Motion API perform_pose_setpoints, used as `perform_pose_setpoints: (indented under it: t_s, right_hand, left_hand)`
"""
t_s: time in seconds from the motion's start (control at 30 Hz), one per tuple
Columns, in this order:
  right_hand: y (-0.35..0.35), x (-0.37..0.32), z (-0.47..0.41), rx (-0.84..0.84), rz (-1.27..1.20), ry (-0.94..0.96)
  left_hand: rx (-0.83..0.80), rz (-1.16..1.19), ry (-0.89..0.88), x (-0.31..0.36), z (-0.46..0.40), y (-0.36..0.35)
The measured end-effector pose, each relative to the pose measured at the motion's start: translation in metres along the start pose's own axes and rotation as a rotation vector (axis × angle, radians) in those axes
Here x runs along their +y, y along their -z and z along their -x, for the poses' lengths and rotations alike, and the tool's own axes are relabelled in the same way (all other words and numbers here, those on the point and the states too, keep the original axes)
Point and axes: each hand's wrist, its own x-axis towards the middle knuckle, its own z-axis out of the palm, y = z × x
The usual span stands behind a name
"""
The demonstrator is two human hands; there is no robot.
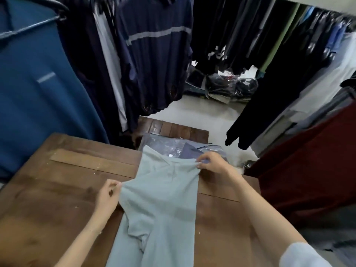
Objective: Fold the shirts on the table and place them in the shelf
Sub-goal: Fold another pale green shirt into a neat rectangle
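- A dark brown wooden plank table fills the near foreground, with racks of dark hanging garments beyond.
- A pale grey-green cotton shirt lies lengthwise at the table's centre.
- The right hand pinches the shirt's far right shoulder.
- The left hand pinches its left edge, nearer.
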Motion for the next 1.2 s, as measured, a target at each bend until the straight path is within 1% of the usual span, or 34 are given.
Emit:
perform_pose_setpoints:
  t_s: [0.07,0.17,0.23,0.3,0.37,0.43,0.5,0.63,0.7,0.83,0.97,1.03,1.13,1.2]
  right_hand:
    - [0.002,0.002,-0.013,0.006,0.074,0.015]
    - [0.003,0.001,-0.025,0.024,0.076,0.041]
    - [0.001,0.004,-0.027,0.043,-0.043,0.022]
    - [-0.001,0.011,-0.025,0.042,-0.254,-0.027]
    - [0.002,0.022,-0.021,0.036,-0.453,-0.032]
    - [0.010,0.031,-0.018,0.038,-0.560,-0.007]
    - [0.016,0.034,-0.014,0.017,-0.587,-0.007]
    - [0.006,0.039,-0.019,-0.041,-0.532,-0.018]
    - [-0.002,0.039,-0.022,-0.027,-0.521,-0.005]
    - [-0.005,0.034,-0.025,-0.001,-0.421,0.020]
    - [0.006,0.023,-0.034,-0.092,-0.225,0.022]
    - [0.011,0.017,-0.040,-0.115,-0.075,-0.017]
    - [0.009,0.011,-0.049,-0.051,0.124,-0.099]
    - [0.003,0.005,-0.052,0.002,0.095,-0.065]
  left_hand:
    - [0.042,0.002,0.028,-0.001,0.003,-0.001]
    - [0.120,-0.043,-0.029,0.007,0.007,-0.008]
    - [0.179,-0.091,-0.099,0.013,0.008,-0.013]
    - [0.200,-0.157,-0.173,0.017,0.009,-0.016]
    - [0.196,-0.222,-0.215,0.018,0.010,-0.015]
    - [0.194,-0.222,-0.235,0.019,0.014,-0.013]
    - [0.230,-0.199,-0.225,0.018,0.020,-0.013]
    - [0.322,-0.119,-0.036,0.013,0.028,-0.014]
    - [0.335,-0.108,0.032,0.015,0.032,-0.016]
    - [0.285,-0.187,0.056,0.020,0.036,-0.019]
    - [0.209,-0.245,0.063,0.014,0.032,-0.020]
    - [0.191,-0.271,0.055,0.010,0.029,-0.019]
    - [0.204,-0.269,0.069,0.009,0.028,-0.018]
    - [0.242,-0.226,0.092,0.011,0.032,-0.017]
